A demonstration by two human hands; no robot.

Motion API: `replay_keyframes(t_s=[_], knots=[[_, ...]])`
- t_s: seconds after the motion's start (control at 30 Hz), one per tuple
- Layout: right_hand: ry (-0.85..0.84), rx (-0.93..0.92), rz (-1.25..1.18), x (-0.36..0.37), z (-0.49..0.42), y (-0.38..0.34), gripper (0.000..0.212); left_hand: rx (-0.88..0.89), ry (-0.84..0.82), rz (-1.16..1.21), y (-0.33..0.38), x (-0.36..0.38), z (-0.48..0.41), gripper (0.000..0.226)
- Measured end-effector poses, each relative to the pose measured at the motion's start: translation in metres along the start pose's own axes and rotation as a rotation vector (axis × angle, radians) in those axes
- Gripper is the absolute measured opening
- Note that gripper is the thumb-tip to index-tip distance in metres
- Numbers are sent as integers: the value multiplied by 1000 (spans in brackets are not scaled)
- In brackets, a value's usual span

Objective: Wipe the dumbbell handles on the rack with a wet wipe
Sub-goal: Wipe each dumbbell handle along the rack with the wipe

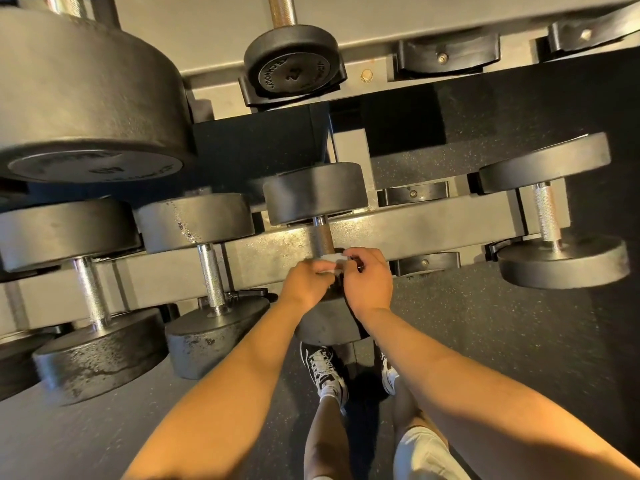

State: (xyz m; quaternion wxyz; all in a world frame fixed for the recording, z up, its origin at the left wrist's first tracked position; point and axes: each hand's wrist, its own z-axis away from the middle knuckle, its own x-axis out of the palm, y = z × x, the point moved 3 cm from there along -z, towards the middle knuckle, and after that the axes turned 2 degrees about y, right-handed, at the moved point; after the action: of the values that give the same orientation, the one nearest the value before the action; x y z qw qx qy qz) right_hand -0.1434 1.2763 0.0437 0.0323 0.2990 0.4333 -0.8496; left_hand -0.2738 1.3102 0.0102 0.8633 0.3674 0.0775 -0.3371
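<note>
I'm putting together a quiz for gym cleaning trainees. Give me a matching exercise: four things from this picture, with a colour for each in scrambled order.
1 wet wipe
2 handle touching the wipe
3 far-right dumbbell's handle
4 empty lower-shelf cradle

A shiny silver
B white
C rusty brown
D black

Pairs: 1-B, 2-C, 3-A, 4-D

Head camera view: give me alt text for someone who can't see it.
A left hand and right hand together hold a white wipe at the near end of a dumbbell handle on the lower rack rail. More dumbbells rest alongside and on the tier above; the person's sneakers stand on the dark floor below.
</note>
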Motion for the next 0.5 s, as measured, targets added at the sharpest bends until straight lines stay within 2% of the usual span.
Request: replay_keyframes(t_s=[0.07,0.13,0.3,0.43,0.5], knots=[[12,-16,-5,1,-1,2,23,54,123,72,6,-4,1,23],[18,-21,-20,2,-1,3,24,71,173,160,13,-4,0,23],[-6,-32,-43,2,-1,4,24,37,95,-68,13,1,14,23],[-28,-65,-71,-4,3,5,23,-29,114,-56,7,3,25,13],[-73,-83,-107,-8,6,5,23,-23,174,22,5,2,32,17]])
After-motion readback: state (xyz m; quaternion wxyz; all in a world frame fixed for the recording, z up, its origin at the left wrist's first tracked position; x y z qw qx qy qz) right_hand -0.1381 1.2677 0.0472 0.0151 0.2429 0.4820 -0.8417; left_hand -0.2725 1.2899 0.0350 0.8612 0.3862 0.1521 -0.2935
